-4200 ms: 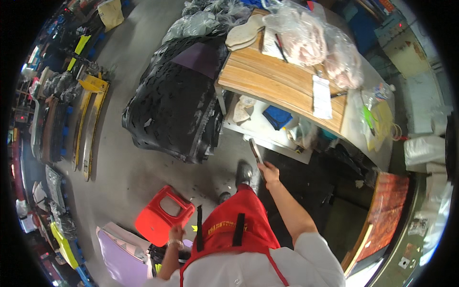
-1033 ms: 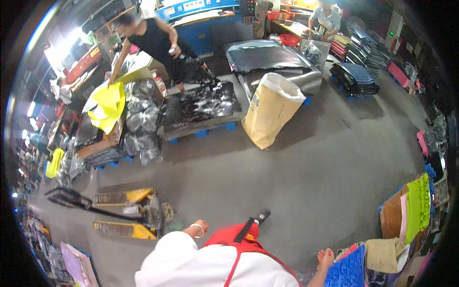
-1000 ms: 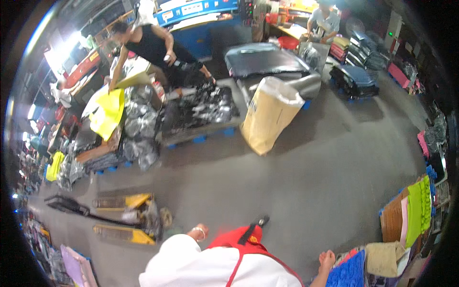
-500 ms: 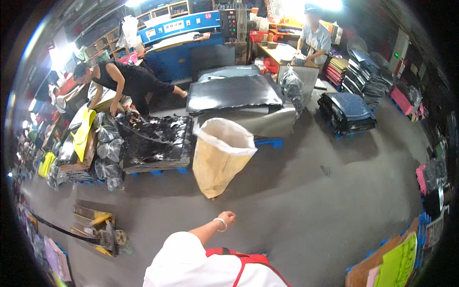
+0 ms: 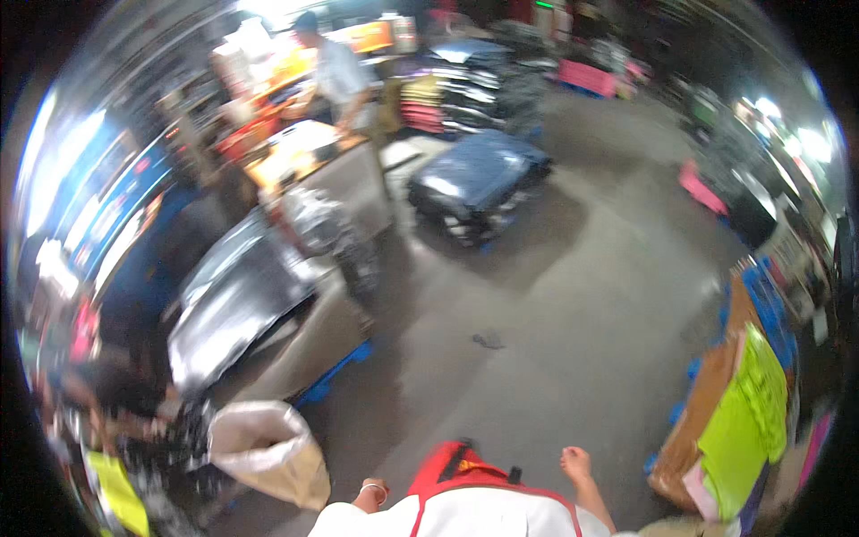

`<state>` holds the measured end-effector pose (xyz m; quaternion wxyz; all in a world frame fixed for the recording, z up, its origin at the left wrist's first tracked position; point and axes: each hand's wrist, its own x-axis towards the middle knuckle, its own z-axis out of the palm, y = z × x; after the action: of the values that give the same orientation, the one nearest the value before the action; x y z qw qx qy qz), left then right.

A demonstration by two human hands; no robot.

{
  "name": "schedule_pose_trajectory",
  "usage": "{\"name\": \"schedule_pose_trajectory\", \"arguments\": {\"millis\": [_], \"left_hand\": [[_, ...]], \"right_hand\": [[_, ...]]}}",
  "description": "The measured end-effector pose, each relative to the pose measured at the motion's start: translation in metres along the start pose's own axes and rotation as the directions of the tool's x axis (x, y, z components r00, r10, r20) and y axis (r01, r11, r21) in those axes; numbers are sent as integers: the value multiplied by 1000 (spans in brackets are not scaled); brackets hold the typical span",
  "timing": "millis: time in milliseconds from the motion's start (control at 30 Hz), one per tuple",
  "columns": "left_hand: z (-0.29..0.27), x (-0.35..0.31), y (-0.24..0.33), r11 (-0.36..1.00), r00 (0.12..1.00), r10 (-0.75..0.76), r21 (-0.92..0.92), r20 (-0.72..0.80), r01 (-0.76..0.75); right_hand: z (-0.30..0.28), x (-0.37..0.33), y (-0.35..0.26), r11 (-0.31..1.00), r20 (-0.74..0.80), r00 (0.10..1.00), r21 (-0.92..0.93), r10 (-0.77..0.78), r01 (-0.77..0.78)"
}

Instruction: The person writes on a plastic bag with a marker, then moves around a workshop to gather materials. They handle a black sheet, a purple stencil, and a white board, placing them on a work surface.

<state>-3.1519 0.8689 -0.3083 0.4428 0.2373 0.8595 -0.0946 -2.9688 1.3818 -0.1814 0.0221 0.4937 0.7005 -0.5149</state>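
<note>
My left hand, with a light bracelet at its wrist, hangs low beside my body. It is blurred and its fingers cannot be made out. An open-topped tan sack with a white inner side stands to the left, apart from that hand. On my other side, my right hand hangs over the grey floor with its fingers loosely curled and nothing seen in them. A red apron covers my front between the two hands.
Ahead, dark sheets lie stacked on the floor. Glossy black sheets are piled at the left. Lime-green pieces rest on a brown stack at the right. A co-worker stands at a table.
My view has swung right, so the sack now sits at the lower left. My left hand has dropped back toward my body, and my right hand has come into view.
</note>
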Motion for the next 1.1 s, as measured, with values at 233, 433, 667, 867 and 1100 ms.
{"name": "schedule_pose_trajectory", "arguments": {"millis": [233,433,667,867,1100], "left_hand": [[-303,197,110,-69,953,-302,-997,-3,-25],[-491,307,230,60,947,-242,-978,-210,-201],[-609,402,303,878,951,308,-378,-25,-294],[-736,584,323,717,807,589,431,44,-547],[-1015,740,489,461,958,84,-842,-273,-280]], "right_hand": [[-57,85,-45,924,-135,929,-128,344,-360],[-107,288,-97,953,23,990,-275,140,-129],[-201,566,-333,966,-48,981,-194,-186,174],[-238,732,-443,966,-62,985,-213,-161,144],[-302,867,-486,973,-73,992,-212,-104,87]]}}
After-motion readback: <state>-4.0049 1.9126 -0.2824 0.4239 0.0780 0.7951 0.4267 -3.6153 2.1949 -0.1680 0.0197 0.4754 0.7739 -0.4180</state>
